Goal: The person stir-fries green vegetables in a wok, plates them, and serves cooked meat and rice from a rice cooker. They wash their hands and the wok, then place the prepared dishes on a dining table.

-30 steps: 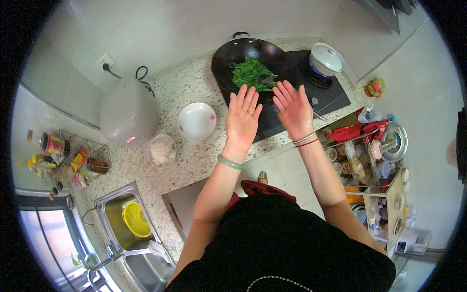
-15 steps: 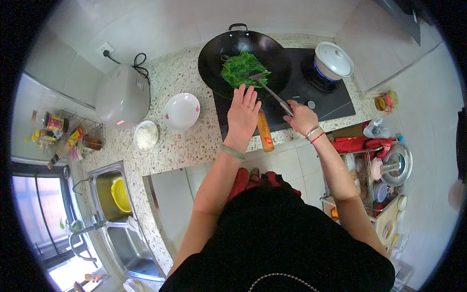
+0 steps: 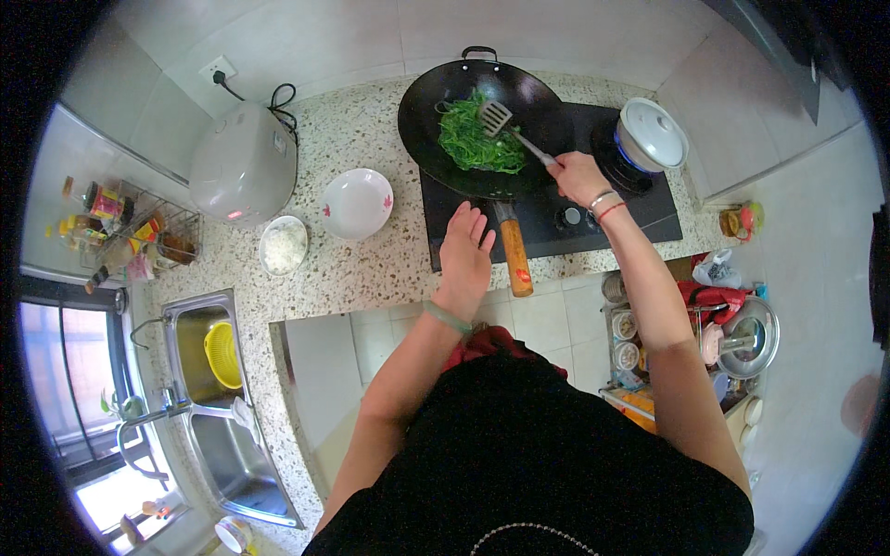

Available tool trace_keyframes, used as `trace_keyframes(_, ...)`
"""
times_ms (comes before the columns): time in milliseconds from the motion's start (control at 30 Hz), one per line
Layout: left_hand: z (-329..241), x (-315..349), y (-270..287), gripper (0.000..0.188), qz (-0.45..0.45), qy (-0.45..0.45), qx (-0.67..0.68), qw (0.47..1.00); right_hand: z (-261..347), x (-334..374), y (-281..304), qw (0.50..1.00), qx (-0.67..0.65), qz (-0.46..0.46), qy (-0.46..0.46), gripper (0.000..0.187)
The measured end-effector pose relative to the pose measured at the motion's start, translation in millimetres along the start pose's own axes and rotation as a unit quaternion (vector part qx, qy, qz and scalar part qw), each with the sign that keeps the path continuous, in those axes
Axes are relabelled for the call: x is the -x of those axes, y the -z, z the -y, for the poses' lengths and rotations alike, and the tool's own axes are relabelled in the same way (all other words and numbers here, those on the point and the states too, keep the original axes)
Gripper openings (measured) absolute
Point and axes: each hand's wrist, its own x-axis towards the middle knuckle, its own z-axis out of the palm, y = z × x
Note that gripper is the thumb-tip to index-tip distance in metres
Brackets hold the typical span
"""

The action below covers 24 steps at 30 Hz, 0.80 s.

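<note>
Metal fills the right hand, fingers closed around a grey slotted spatula at upper centre. Its head meets bright-green leafy vegetables inside a round black wok. Mid-frame, the left hand is unclosed, fingers extended, just left of the wok's brown wooden handle.

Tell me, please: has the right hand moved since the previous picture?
Yes. The right hand moved forward, from the near side of the stove knob to beyond it.
</note>
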Motion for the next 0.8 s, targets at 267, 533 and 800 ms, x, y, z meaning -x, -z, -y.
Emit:
trace_keyframes(267, 8, 2, 13, 0.051, -0.018, 0.028, -0.013, 0.999, -15, 23, 25, 0.997, 0.001, 0.072, -0.038, 0.030)
trace_keyframes(533, 4, -1, 5, 0.050, -0.004, 0.012, -0.015, 1.000, 10, 23, 15, 0.992, -0.005, 0.121, -0.021, 0.030)
trace_keyframes(800, 14, -4, 0, 0.046, -0.009, 0.028, -0.021, 0.999, 0, -4, -7, 0.997, 0.017, 0.073, -0.032, 0.037)
